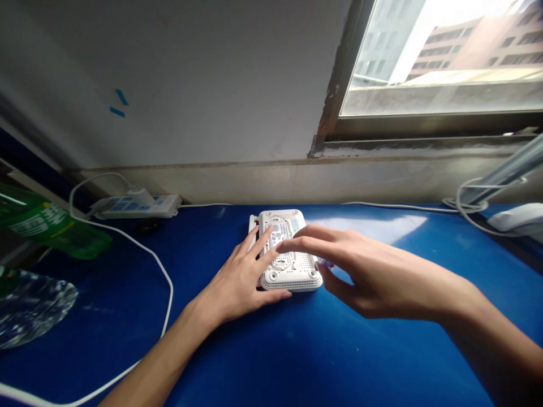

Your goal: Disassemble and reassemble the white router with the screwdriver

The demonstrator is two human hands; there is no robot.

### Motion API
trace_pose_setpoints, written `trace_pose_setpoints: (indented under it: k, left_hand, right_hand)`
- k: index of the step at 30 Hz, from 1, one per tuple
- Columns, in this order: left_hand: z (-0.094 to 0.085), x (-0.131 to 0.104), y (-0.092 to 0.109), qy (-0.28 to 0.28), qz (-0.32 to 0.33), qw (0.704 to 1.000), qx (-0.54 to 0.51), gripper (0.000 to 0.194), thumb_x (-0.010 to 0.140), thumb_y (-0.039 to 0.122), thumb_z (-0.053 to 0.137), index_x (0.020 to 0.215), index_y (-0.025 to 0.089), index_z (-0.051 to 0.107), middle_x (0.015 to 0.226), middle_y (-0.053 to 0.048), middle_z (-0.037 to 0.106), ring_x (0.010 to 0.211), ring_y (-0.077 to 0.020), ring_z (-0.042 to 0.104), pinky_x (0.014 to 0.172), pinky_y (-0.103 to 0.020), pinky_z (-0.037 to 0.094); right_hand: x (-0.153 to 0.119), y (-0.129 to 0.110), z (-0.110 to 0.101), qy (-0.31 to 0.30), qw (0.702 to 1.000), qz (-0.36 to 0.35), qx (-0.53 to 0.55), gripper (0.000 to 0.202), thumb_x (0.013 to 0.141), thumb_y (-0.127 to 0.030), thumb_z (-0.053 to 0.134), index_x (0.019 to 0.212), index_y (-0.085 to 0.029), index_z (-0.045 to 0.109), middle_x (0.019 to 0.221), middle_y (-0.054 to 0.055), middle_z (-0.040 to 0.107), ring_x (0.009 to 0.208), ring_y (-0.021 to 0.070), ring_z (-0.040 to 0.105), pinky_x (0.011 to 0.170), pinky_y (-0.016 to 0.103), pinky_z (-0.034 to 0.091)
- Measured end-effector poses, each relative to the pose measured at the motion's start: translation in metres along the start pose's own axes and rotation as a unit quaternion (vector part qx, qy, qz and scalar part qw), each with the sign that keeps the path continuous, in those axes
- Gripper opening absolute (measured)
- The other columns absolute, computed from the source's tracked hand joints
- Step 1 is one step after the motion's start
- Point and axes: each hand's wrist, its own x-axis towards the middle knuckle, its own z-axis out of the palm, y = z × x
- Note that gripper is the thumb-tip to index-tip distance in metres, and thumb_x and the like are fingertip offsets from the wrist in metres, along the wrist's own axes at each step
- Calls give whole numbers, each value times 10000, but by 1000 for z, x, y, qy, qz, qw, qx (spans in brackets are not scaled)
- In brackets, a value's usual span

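A white router [302, 261] lies face down on the blue tabletop [297, 350], its vented underside, printed label and round feet facing up. Along its left side a white antenna [251, 229] shows in part. My left hand [241, 271] rests on the router's left part, fingers spread over the underside and thumb along the near edge. From the right my right hand [360, 265] reaches over the router, index finger stretched toward the label and thumb apart near the right edge. Something small and bluish shows beside that thumb; I cannot make out what it is.
A white power strip [169, 206] with a plug lies at the back left, its white cable [163, 271] looping forward. Green bottle [55, 223] and clear bottle [38, 305] lie at left. At right, a coiled white cable [460, 200] wraps a pole. A window [441, 85] is above.
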Motion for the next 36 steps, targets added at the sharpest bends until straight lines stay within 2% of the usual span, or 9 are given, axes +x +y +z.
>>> trace_pose_setpoints:
  k: [5,8,12,16,19,26,31,33,36]
  left_hand:
    - [0,0,-1,-4,-3,1000,1,941,906,778,612,1686,412,231,1794,-22,55,1632,-437,70,1274,-652,281]
    - [0,0,-1,-8,-5,1000,6,922,906,795,590,1676,398,276,1794,-16,48,1636,-423,64,1283,-640,271]
    - [0,0,0,-3,-1,1000,7,922,903,794,596,1672,378,302,1793,-17,63,1639,-412,60,1295,-620,257]
    - [0,0,-1,-5,-3,1000,2,939,907,795,589,1685,410,233,1794,-10,42,1635,-425,60,1280,-640,276]
    - [0,0,-1,-6,-5,1000,2,947,904,792,598,1687,418,218,1794,-9,42,1635,-428,65,1281,-640,274]
    - [-1,0,1,-10,-8,1000,4,927,903,807,580,1676,390,285,1793,-3,43,1641,-405,44,1294,-618,259]
    - [-1,0,0,-12,-11,1000,3,943,904,806,582,1685,416,227,1793,-7,31,1638,-418,48,1286,-635,266]
    - [-1,0,0,-14,-11,1000,6,938,903,807,581,1683,412,241,1793,-8,32,1638,-416,48,1288,-631,264]
    - [-1,0,1,-17,-12,1000,12,923,903,815,570,1672,383,300,1794,-6,30,1642,-402,38,1297,-607,260]
  right_hand:
    - [5,2,2,7,999,35,-17,246,1004,-142,597,1143,-274,751,966,25,776,753,174,710,665,272,488]
    - [4,4,2,1,1000,21,-22,450,989,-38,520,1315,-294,693,1123,42,777,861,186,738,739,281,521]
    - [-1,3,1,13,1000,-11,-10,807,892,-4,545,1596,-382,435,1440,66,650,1069,214,726,858,305,565]
    - [2,2,4,40,999,13,-19,608,928,-107,644,1493,-325,576,1202,86,755,880,206,744,755,282,565]
    - [5,4,7,42,998,22,-34,437,987,-114,602,1381,-294,660,1076,79,781,825,194,741,719,261,543]
    - [-2,2,3,7,1000,4,-4,773,910,-28,561,1588,-374,429,1394,81,649,1020,198,716,826,285,561]
    - [6,2,5,30,998,40,-23,329,996,-165,611,1292,-277,703,1062,71,778,800,191,733,700,273,533]
    - [7,3,5,27,999,33,-23,376,997,-98,569,1297,-280,706,1050,66,783,796,180,737,695,259,526]
    - [3,4,4,9,1000,19,-13,672,941,8,519,1505,-358,546,1238,54,736,917,181,736,780,273,544]
